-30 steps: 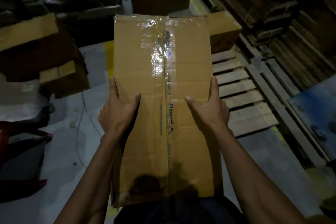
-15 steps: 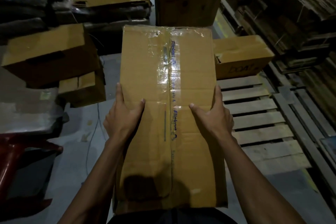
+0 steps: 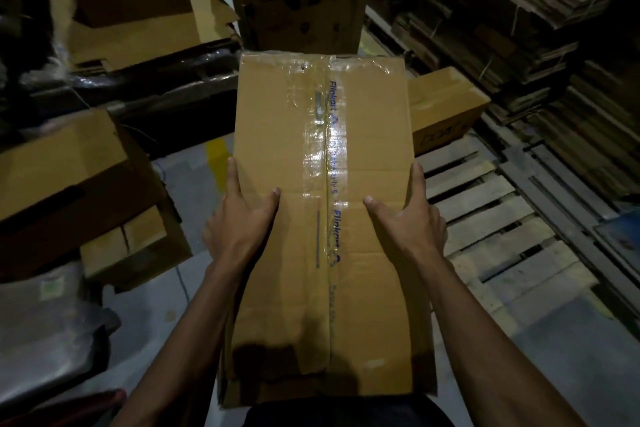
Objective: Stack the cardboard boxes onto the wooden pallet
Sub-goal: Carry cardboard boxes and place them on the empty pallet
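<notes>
A taped-shut box [image 3: 322, 204], contents hidden, is held by the left hand [image 3: 239, 222] and right hand [image 3: 408, 218], thumbs spread on top, fingers along its sides, beside a pallet [image 3: 491, 218].

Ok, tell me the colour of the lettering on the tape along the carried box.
Blue, printed on clear glossy tape along the brown box; head view.

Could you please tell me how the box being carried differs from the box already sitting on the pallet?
The carried box is gripped at its sides by the left hand and right hand; the pallet box rests untouched on the wooden pallet. The carried box looks long and bears printed tape; the pallet box looks smaller. Both are brown cardboard, closed.
</notes>
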Available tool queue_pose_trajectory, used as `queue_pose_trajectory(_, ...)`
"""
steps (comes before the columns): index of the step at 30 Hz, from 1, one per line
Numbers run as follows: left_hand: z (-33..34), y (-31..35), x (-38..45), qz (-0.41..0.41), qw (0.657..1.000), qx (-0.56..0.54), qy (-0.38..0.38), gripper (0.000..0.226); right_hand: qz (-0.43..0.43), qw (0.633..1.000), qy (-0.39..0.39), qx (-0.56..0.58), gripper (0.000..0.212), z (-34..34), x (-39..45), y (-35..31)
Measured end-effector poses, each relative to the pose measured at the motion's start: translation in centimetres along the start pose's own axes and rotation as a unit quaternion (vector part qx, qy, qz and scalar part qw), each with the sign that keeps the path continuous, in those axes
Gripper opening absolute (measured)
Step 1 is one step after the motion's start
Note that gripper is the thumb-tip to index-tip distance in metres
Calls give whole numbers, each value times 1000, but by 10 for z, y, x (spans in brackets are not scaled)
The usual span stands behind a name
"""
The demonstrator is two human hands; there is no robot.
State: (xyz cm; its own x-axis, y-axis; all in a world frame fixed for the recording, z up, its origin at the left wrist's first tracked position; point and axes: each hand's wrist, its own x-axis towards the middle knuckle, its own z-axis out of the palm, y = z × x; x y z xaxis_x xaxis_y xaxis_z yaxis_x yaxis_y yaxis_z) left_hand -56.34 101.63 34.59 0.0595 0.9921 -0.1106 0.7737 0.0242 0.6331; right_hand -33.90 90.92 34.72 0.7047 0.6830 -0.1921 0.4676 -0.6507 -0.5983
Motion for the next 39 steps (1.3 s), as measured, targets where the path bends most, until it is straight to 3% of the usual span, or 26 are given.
queue_pose_trajectory(14, 63, 78, 195, 104, 994, -4, -34, 91, 86, 993, 71, 38, 103, 19, 156, -40)
queue_pose_trajectory(24, 105, 153, 286, 171, 978, 16, -117, 91, 158, 977, 131, 59, 102, -3, 226, -51)
queue_pose_trajectory(39, 207, 260, 426, 328, 896, 71, -290, 87, 357, 887, 280, 83, 99, 15, 310, -81)
